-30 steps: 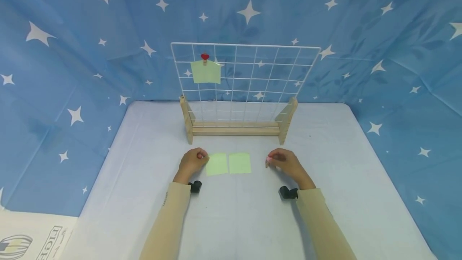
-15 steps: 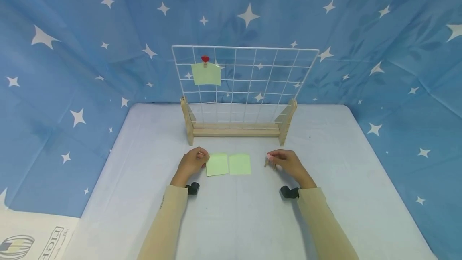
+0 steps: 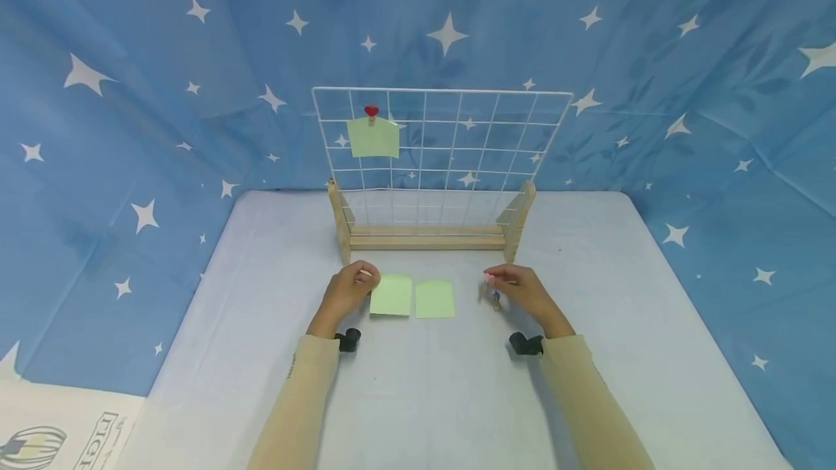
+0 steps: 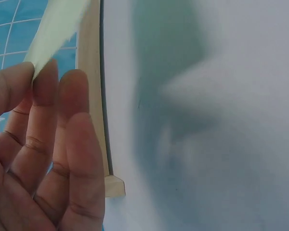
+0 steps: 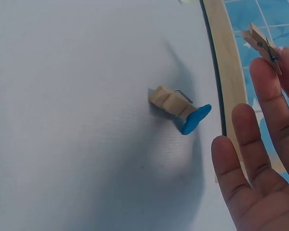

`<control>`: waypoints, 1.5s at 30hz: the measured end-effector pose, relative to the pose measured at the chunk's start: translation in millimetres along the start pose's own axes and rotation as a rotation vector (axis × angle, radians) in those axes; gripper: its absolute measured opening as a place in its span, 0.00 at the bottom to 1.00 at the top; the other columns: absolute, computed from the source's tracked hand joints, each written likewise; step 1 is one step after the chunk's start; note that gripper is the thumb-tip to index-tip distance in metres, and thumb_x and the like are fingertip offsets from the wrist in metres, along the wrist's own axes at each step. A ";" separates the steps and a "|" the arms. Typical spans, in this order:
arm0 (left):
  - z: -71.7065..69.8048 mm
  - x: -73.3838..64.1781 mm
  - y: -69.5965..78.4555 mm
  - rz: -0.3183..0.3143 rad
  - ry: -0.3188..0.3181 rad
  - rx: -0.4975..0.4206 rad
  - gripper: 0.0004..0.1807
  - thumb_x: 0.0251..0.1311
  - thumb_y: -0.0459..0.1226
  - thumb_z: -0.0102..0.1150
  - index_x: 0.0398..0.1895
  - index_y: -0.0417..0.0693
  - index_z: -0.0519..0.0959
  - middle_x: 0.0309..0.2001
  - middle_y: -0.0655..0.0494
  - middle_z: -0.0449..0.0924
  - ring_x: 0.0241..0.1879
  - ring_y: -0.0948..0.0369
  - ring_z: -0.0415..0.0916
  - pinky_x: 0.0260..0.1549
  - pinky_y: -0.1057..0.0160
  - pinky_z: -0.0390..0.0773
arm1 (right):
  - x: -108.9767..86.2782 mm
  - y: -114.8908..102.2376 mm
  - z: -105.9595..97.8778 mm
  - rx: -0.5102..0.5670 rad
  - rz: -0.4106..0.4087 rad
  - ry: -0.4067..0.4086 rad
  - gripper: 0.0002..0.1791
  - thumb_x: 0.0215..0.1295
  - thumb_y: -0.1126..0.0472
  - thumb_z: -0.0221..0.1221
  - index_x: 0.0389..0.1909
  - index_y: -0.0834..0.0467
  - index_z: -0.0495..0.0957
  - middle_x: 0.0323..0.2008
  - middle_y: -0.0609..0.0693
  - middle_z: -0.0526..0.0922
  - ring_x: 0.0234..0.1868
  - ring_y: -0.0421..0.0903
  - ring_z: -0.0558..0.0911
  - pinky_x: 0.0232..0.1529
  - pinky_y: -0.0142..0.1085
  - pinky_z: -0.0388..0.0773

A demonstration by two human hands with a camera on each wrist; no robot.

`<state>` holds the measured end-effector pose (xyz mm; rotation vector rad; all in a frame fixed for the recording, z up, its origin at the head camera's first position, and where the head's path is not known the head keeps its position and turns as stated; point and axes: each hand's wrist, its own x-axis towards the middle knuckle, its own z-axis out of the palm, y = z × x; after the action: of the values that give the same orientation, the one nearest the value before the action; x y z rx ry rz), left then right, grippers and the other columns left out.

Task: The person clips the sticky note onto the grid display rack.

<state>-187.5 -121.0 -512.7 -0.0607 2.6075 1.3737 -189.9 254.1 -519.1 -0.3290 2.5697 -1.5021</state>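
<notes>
My left hand (image 3: 351,289) pinches the corner of a pale green sticky note (image 3: 392,294) between thumb and forefinger; in the left wrist view the note (image 4: 58,29) rises clear of the table, its shadow below. A second green sticky note (image 3: 434,299) lies flat just to its right. My right hand (image 3: 522,290) pinches a small wooden clothespin (image 5: 262,47) with a pink end, held up off the table. Beneath that hand a wooden clothespin with a blue end (image 5: 176,103) rests on the tabletop.
Behind the hands stands a white wire grid (image 3: 444,122) in a wooden base (image 3: 427,242). A third green note (image 3: 374,140) hangs at its upper left from a clothespin with a red heart (image 3: 371,112). A blue starry cloth (image 3: 261,35) surrounds the white table (image 3: 424,397).
The left hand has lifted the left sticky note slightly off the table. The right hand has raised the pink clothespin a little, leaving the blue one showing below.
</notes>
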 end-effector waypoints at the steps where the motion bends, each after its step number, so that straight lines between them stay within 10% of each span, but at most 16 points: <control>1: -0.1 -0.1 0.4 0.003 0.003 -0.006 0.10 0.79 0.43 0.61 0.52 0.48 0.84 0.50 0.47 0.89 0.48 0.49 0.84 0.41 0.53 0.81 | 0.3 -0.2 -0.1 -0.002 -0.003 0.007 0.15 0.80 0.66 0.61 0.58 0.73 0.83 0.53 0.65 0.88 0.57 0.65 0.85 0.63 0.62 0.77; 12: -1.0 0.9 5.6 0.057 0.032 -0.033 0.09 0.78 0.42 0.60 0.51 0.48 0.85 0.49 0.48 0.90 0.50 0.49 0.84 0.40 0.54 0.82 | 3.4 -6.9 -4.0 0.134 -0.043 0.076 0.17 0.80 0.67 0.61 0.59 0.76 0.80 0.47 0.65 0.89 0.44 0.35 0.87 0.51 0.25 0.82; 45: 2.7 0.1 32.9 0.136 0.069 -0.140 0.11 0.77 0.41 0.63 0.52 0.44 0.86 0.41 0.51 0.90 0.39 0.56 0.83 0.39 0.61 0.79 | 7.3 -42.7 -20.2 0.145 -0.105 0.111 0.14 0.76 0.71 0.64 0.56 0.75 0.81 0.44 0.68 0.88 0.39 0.36 0.86 0.46 0.26 0.84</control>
<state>-191.3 -100.0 -487.4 0.0519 2.6096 1.6264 -196.9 248.9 -472.1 -0.3779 2.5427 -1.7808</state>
